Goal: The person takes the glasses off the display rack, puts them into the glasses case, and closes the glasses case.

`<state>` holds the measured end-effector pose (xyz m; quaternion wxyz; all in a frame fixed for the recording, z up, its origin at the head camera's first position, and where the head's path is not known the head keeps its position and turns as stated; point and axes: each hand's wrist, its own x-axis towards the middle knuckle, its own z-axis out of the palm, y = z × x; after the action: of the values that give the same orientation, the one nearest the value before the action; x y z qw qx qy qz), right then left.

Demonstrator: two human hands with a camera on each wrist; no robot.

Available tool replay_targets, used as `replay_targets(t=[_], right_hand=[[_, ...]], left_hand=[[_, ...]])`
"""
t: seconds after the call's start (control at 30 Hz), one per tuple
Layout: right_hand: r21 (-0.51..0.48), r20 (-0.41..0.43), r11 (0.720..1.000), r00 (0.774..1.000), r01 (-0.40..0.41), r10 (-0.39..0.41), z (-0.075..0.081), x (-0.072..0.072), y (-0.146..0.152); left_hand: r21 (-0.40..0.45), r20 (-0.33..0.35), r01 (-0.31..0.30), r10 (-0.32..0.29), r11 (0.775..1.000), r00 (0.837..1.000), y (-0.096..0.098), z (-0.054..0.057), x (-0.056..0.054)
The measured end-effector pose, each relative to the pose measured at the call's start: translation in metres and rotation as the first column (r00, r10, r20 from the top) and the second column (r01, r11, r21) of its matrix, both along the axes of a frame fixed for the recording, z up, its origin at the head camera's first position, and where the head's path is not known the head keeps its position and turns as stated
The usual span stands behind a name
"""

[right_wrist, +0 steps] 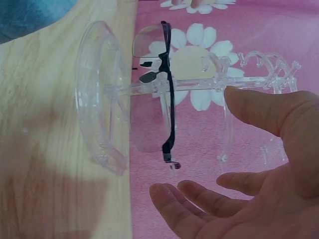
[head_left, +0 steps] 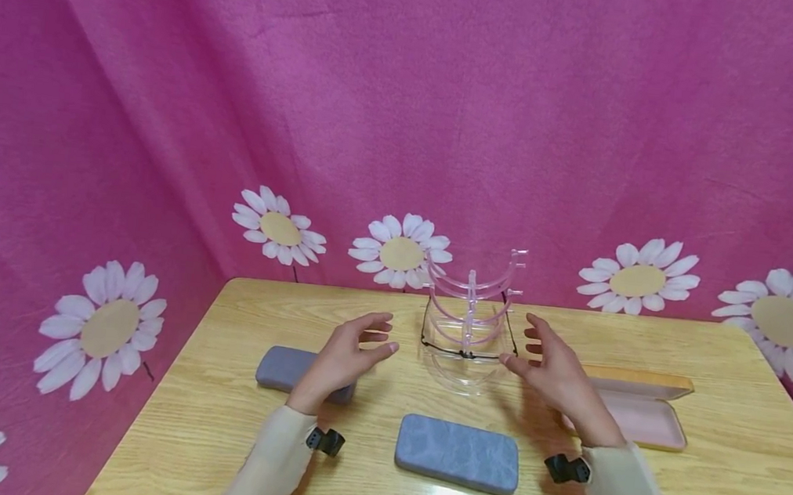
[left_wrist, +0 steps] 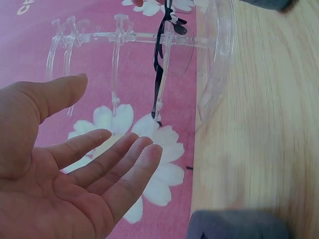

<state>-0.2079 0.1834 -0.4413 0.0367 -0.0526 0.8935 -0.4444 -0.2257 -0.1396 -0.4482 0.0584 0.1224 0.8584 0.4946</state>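
A clear plastic eyeglass display stand (head_left: 470, 309) with several curved tiers stands near the back of the table. Black half-rim glasses (right_wrist: 171, 99) sit on its lowest tier, temples pointing back. To the left of the stand, my left hand (head_left: 347, 357) hovers with fingers spread and nothing in its grasp. On the other side is my right hand (head_left: 555, 371), thumb and fingers apart. In the head view its thumb overlaps one end of the glasses, but the right wrist view shows a gap. The upper tiers carry no glasses.
A blue-grey glasses case (head_left: 458, 453) lies closed in front of the stand. Partly behind the left forearm is a purple-grey case (head_left: 283, 369). An open case (head_left: 643, 418) with pink lining lies by the right wrist. A pink flowered cloth (head_left: 520, 132) hangs behind the table.
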Motion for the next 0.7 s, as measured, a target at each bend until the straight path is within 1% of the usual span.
replay_targets(t=[0.2, 0.37, 0.43, 0.7], right_hand=[[-0.037, 0.058, 0.999, 0.998, 0.003, -0.001, -0.007, -0.002, 0.000], [-0.056, 0.095, 0.998, 0.995, 0.002, 0.004, -0.011, -0.003, -0.001], [-0.063, 0.105, 0.998, 0.994, -0.002, 0.008, -0.013, -0.004, -0.001], [-0.103, 0.131, 0.995, 0.991, -0.007, 0.021, -0.022, -0.009, 0.000]], left_hand=[[0.011, 0.029, 0.019, -0.019, 1.000, 0.999, 0.012, -0.004, -0.006], [0.010, 0.058, 0.016, -0.017, 1.000, 0.998, 0.019, -0.007, -0.010], [0.013, 0.069, 0.013, -0.014, 1.000, 0.998, 0.022, -0.009, -0.012], [0.042, 0.116, 0.028, -0.033, 0.999, 0.993, 0.032, -0.017, -0.019]])
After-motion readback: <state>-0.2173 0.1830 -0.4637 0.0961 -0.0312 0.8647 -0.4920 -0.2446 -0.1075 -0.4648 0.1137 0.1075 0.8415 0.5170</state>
